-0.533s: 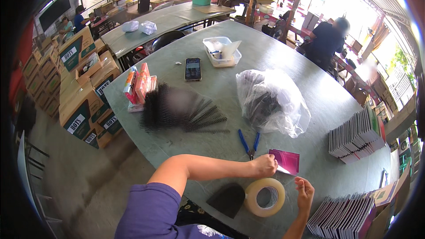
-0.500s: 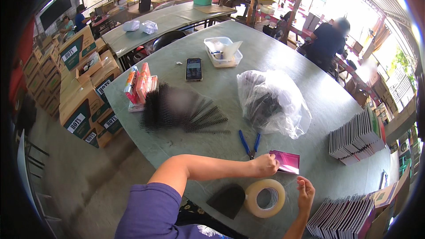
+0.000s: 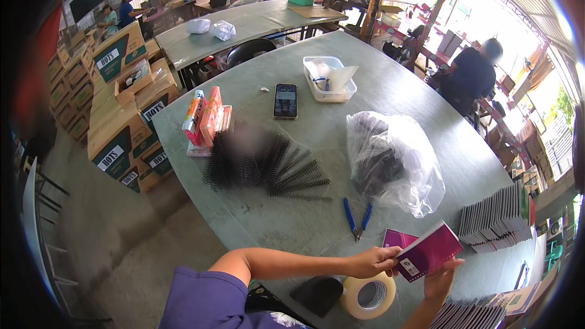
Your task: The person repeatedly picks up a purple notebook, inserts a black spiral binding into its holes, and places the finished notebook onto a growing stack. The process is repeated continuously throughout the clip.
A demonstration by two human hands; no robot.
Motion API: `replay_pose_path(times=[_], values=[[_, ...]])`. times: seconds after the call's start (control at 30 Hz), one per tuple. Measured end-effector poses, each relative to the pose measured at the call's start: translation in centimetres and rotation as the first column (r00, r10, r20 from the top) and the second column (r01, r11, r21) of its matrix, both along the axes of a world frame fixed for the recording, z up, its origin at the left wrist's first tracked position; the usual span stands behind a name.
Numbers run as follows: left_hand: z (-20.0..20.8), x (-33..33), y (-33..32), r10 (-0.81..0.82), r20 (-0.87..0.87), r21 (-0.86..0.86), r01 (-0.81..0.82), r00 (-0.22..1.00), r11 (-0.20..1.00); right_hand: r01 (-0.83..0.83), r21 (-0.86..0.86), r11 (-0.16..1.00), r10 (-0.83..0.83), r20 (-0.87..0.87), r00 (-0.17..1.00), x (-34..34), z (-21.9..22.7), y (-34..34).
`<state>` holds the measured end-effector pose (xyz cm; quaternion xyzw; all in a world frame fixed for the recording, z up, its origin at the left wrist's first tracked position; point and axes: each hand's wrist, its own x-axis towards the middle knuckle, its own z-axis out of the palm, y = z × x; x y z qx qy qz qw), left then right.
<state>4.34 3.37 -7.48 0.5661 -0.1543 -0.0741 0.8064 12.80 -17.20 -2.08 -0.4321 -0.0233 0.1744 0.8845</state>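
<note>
A small purple notebook (image 3: 434, 250) with a row of punched holes along one edge is held up, tilted, over the table's near right part. My left hand (image 3: 376, 262) pinches its left edge between thumb and fingers. Under its lower right side is my right hand (image 3: 442, 275), its fingers gripping the edge and partly hidden. Another purple punched piece (image 3: 395, 238) lies just behind, half covered by the held one. Cutting pliers with blue handles (image 3: 358, 220) rest beyond my left hand. Nearer me sit a roll of clear tape (image 3: 348, 300) and a dark pad (image 3: 317, 295).
Black spiral coils (image 3: 274, 167) fan out at left beside small colourful packs (image 3: 210, 116). Beyond lie a phone (image 3: 285, 101) and a plastic tub (image 3: 332, 88). A clear bag (image 3: 414, 167) with dark contents stands centre right. Notebook stacks (image 3: 495, 216) line the right edge; cartons (image 3: 122, 140) stand left.
The purple notebook has come up off the table in my left hand. My right hand has moved up to it and now grips it too. The whole view has shifted slightly.
</note>
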Motion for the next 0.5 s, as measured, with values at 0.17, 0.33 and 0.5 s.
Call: replay_pose_path(times=[0.17, 0.33, 0.5], values=[[1.2, 0.9, 2.9, -0.217, 0.186, 0.425, 0.121, 0.958, 0.897, -0.259, -0.184, 0.948, 0.275, 0.067, 0.959, 2.1, -2.3, 0.0], [1.6, 7.1, 20.3, 0.306, 0.298, 0.678, -0.427, 0.904, 0.599, -0.365, -0.261, 0.894, 0.378, -0.003, 0.926, 1.5, -3.4, -5.2], [-4.3, 7.4, 43.8, 0.826, 0.541, 0.732, -0.570, 0.155, -0.372, -0.497, -0.447, 0.744, 0.428, -0.253, 0.868, -2.2, -2.3, -2.2]])
